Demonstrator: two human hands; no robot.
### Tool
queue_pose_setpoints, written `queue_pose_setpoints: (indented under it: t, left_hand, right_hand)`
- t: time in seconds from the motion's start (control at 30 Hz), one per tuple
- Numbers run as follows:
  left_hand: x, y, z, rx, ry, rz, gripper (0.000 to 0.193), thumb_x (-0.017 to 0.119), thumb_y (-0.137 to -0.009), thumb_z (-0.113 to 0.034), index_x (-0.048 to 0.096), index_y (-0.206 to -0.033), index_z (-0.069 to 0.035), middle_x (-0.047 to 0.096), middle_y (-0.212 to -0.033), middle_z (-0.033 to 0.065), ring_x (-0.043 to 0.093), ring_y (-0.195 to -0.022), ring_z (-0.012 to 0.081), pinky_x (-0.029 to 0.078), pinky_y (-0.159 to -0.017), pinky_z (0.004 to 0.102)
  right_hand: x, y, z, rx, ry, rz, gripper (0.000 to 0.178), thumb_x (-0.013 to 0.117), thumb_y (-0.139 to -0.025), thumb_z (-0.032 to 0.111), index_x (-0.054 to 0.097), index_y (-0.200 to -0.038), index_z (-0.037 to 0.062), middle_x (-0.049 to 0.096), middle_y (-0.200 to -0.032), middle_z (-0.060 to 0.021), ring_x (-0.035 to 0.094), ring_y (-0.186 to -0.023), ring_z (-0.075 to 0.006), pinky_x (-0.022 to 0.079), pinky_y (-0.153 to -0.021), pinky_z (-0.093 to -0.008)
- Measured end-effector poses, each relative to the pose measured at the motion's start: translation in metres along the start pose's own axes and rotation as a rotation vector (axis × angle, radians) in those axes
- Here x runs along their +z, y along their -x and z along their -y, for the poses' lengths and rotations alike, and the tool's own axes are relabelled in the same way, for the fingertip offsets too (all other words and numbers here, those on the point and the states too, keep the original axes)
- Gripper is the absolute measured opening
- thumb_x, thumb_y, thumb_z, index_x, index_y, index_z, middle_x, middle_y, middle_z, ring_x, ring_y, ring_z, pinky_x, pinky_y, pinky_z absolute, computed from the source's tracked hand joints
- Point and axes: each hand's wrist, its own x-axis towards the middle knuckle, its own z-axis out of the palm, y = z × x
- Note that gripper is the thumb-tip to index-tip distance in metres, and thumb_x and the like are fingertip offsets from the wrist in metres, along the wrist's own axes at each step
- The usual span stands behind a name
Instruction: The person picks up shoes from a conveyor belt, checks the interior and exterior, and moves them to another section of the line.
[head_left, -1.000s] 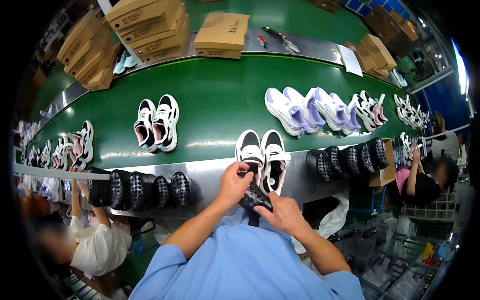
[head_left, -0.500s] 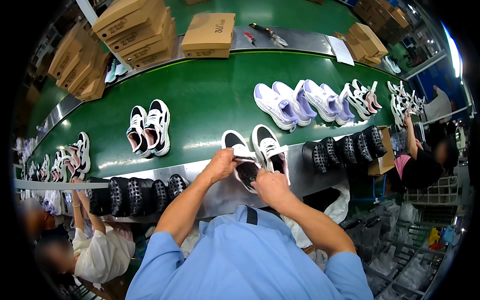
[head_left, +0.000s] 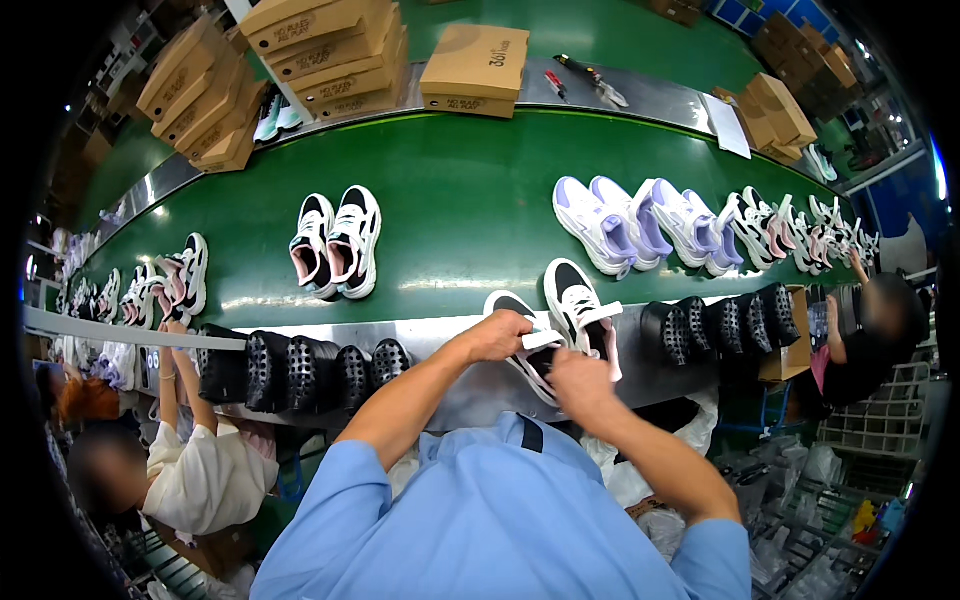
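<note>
A black-and-white sneaker (head_left: 513,302) with a pale lining rests at the near metal edge, its toe pointing away from me. My left hand (head_left: 497,335) is closed, pinching the white tongue at its opening. Over the heel side of the same shoe, my right hand (head_left: 584,388) is curled and slightly blurred; its fingertips are hidden at the collar. A matching sneaker (head_left: 577,301) lies just right of it, its white tongue turned outward. Farther left stands another black-and-white pair (head_left: 337,245) on the green belt.
White-and-lilac sneakers (head_left: 600,225) line the green belt (head_left: 450,200) at right. Black studded shoe forms (head_left: 306,372) flank me along the metal edge (head_left: 450,385). Stacked shoeboxes (head_left: 340,60), cutters (head_left: 592,80) and white paper (head_left: 727,126) lie beyond. Co-workers sit left (head_left: 205,480) and right (head_left: 875,350).
The whole view has shifted, with most things now farther right in the picture. My left hand now holds the tongue outward, and my right hand has curled more at the shoe's collar.
</note>
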Motion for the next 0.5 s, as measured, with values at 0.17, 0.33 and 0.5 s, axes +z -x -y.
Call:
queue_pose_setpoints:
  t: [0.17,0.33,0.5]
  left_hand:
    - [0.005,0.015,-0.039,-0.066,0.261,-0.144,0.02,0.066,-0.091,-0.001,0.074,-0.109,0.001,0.075,-0.099,0.0117,0.069,-0.089,0.0229,0.055,-0.08,0.0376]
    - [0.031,0.043,-0.014,-0.011,-0.248,-0.521,0.074,0.078,-0.088,-0.02,0.047,-0.154,-0.006,0.07,-0.123,0.0279,0.068,-0.107,0.0478,0.054,-0.095,0.052]
    - [0.073,0.044,-0.03,-0.433,-0.079,-0.444,0.098,0.083,-0.078,-0.025,0.031,-0.16,-0.008,0.071,-0.115,0.0307,0.068,-0.108,0.0509,0.054,-0.093,0.0562]
  right_hand:
    - [0.043,0.003,0.031,0.069,-0.367,-0.251,0.051,0.076,-0.088,0.021,0.055,-0.124,-0.0081,0.068,-0.097,-0.0258,0.07,-0.087,-0.0446,0.057,-0.073,-0.0517]
    - [0.048,0.02,0.01,0.152,-0.484,-0.426,0.052,0.078,-0.087,0.021,0.054,-0.123,-0.0085,0.068,-0.103,-0.0306,0.069,-0.095,-0.0476,0.056,-0.079,-0.0534]
    - [0.074,-0.021,0.009,0.337,-0.657,-0.186,0.048,0.081,-0.083,0.029,0.058,-0.104,-0.0077,0.071,-0.087,-0.0326,0.07,-0.085,-0.0519,0.056,-0.077,-0.0565]
